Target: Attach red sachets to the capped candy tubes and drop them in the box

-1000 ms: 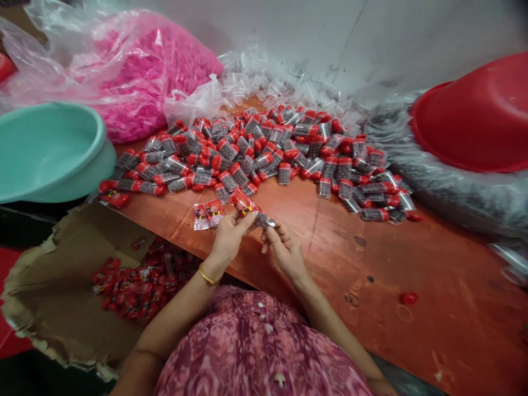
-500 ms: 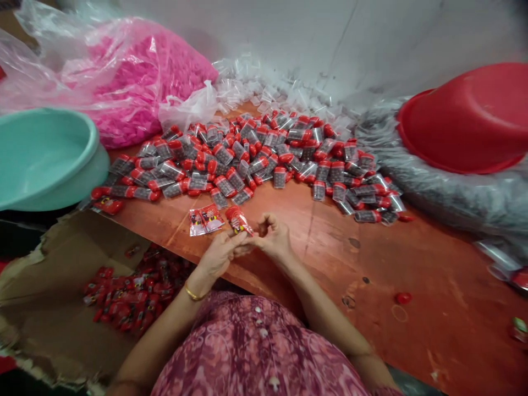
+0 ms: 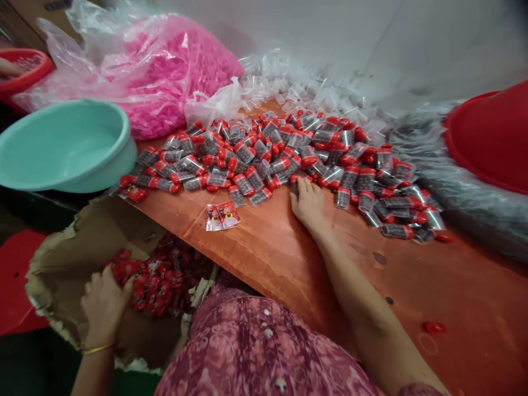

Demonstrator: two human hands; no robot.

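Note:
My left hand point(image 3: 104, 308) is over the cardboard box point(image 3: 74, 264), its fingers apart and nothing visible in them. Below and beside it lie many small red packets point(image 3: 159, 286). Across the table, my right hand point(image 3: 307, 203) is at the front edge of the pile, fingers curled over a small clear container with a red cap point(image 3: 294, 186); the hand covers most of it. Dark contents show through the other red-capped containers point(image 3: 251, 179) heaped behind it. A pair of flat red printed sachets point(image 3: 221, 215) lies on the wooden table point(image 3: 264, 242) between my hands.
At left stands a turquoise basin point(image 3: 66, 148), with a clear bag of pink pieces point(image 3: 177, 71) behind it. Clear empty cups point(image 3: 297, 82) are heaped along the wall. A red tub point(image 3: 495, 137) rests on a plastic bag point(image 3: 462, 203) at right. Another person's hand point(image 3: 10, 68) shows at far left.
My hands have parted: the left went down to the box, the right forward to the pile. The filled red sachet they held together is out of them. The view has swung left.

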